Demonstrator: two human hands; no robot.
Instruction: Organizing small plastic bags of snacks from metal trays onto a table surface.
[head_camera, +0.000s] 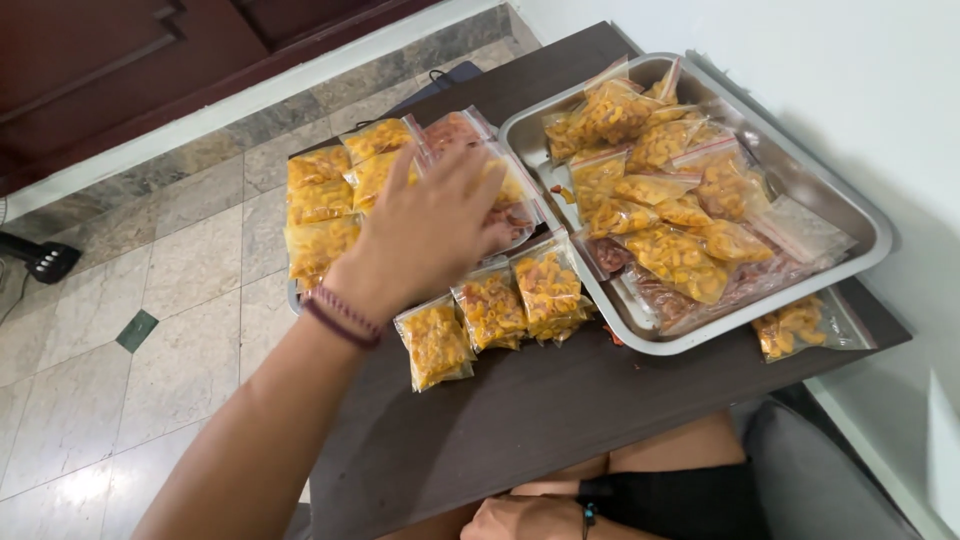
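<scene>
My left hand (425, 232) reaches over a dark brown table (500, 420) and lies on a small clear zip bag of reddish snacks (515, 218). Its fingertips curl over the bag's edge. Around it lie several small bags of yellow macaroni-shaped snacks (320, 205), with three more in a row in front (490, 310). A purple cord bracelet circles that wrist. My right hand (520, 520) rests closed on my lap at the bottom edge, a dark band on its wrist and nothing in it.
A metal tray (872, 232) at the right holds a heap of the same snack bags. One loose bag (800, 325) lies by the tray's near corner. A white wall runs close on the right. Tiled floor and a black stand base (45, 260) are on the left.
</scene>
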